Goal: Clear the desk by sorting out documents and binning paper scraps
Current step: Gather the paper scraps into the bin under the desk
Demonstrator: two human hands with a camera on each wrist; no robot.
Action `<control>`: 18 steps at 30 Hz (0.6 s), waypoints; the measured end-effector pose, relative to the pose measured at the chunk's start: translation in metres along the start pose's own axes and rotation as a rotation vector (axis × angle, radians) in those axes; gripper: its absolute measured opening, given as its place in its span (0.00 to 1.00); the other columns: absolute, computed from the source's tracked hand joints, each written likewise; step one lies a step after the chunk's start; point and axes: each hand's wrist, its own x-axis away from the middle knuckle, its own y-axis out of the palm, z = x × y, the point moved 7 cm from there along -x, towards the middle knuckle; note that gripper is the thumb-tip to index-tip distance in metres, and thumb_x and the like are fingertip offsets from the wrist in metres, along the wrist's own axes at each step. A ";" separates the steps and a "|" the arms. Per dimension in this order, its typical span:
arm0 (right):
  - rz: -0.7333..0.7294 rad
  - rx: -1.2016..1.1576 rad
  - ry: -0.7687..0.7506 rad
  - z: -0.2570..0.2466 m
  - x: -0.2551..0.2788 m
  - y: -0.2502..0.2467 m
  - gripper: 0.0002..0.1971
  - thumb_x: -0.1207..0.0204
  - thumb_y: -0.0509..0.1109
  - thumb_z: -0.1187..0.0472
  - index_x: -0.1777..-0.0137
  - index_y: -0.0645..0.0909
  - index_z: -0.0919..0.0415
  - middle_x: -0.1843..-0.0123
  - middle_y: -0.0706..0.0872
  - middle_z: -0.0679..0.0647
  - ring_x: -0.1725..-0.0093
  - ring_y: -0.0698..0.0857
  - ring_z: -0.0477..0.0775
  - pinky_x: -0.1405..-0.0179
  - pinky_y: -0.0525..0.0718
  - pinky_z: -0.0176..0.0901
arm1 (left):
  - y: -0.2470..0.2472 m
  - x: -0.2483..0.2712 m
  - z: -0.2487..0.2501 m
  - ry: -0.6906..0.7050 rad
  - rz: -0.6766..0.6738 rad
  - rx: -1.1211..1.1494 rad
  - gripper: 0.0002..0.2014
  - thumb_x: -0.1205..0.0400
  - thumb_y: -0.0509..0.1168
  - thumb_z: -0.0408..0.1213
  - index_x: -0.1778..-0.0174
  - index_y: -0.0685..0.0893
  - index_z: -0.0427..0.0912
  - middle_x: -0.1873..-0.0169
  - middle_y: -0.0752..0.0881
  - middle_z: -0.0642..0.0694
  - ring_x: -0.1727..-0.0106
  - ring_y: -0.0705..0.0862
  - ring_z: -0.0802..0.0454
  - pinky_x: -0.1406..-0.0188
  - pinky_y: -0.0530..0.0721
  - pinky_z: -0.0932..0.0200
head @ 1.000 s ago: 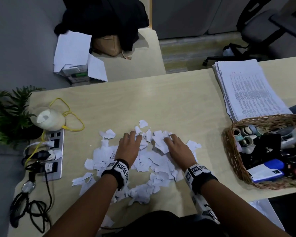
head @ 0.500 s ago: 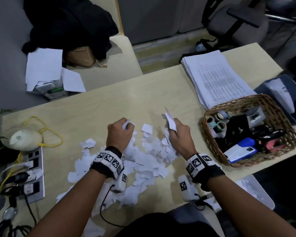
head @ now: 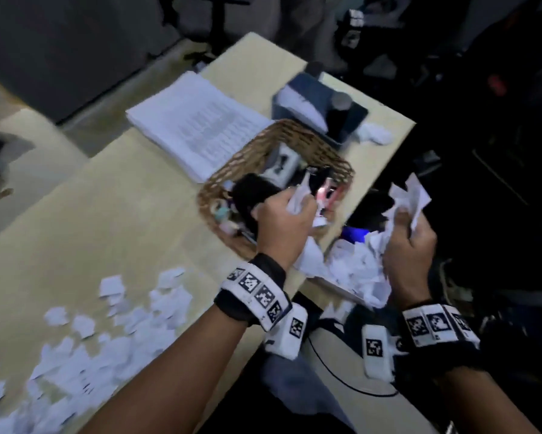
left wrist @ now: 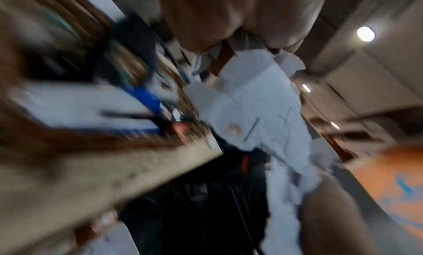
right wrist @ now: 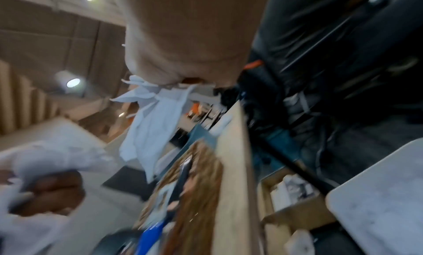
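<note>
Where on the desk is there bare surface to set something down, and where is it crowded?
Bare desk lies between the stacked documents, the wicker basket and the scattered paper scraps. It is crowded by the basket, where left hand and right hand grip scraps above the scrap-filled bin.

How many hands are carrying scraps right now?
2. The left hand grips a bunch over the wicker basket; the right hand grips another beyond the desk edge, above the scrap-filled bin.
</note>
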 end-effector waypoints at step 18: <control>-0.433 0.555 0.881 0.395 -0.010 0.005 0.20 0.15 0.58 0.59 0.35 0.77 0.77 0.35 0.80 0.78 0.35 0.79 0.75 0.36 0.76 0.54 | 0.268 0.038 -0.327 -0.833 -0.334 -0.477 0.24 0.19 0.66 0.41 0.26 0.76 0.37 0.32 0.82 0.38 0.32 0.80 0.40 0.35 0.75 0.54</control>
